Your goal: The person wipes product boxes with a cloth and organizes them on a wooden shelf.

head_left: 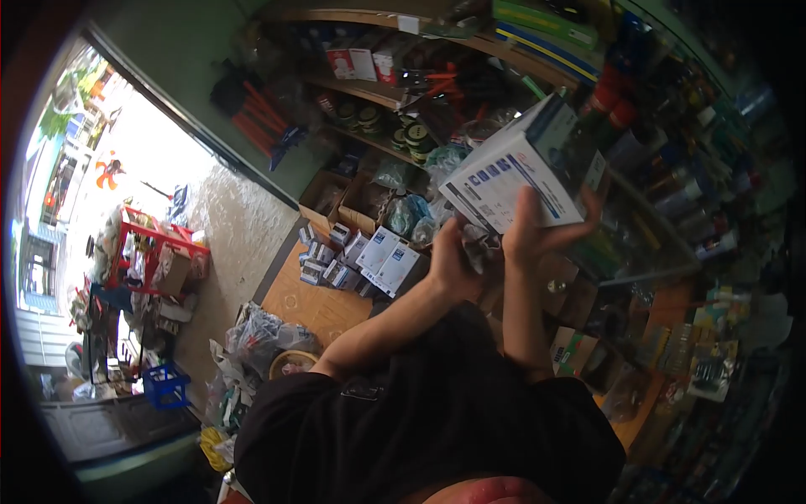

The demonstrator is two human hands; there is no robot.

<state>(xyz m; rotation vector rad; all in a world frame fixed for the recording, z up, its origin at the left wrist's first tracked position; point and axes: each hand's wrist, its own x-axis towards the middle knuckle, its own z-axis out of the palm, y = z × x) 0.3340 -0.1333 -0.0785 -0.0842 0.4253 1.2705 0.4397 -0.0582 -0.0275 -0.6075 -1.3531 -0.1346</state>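
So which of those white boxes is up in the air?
The large white box with blue printing, supported by the right hand. The other white boxes sit lower, grouped toward the picture's left, and neither hand holds them.

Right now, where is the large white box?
The box is in the right hand, upper right of centre in the head view, the left hand to its lower left.
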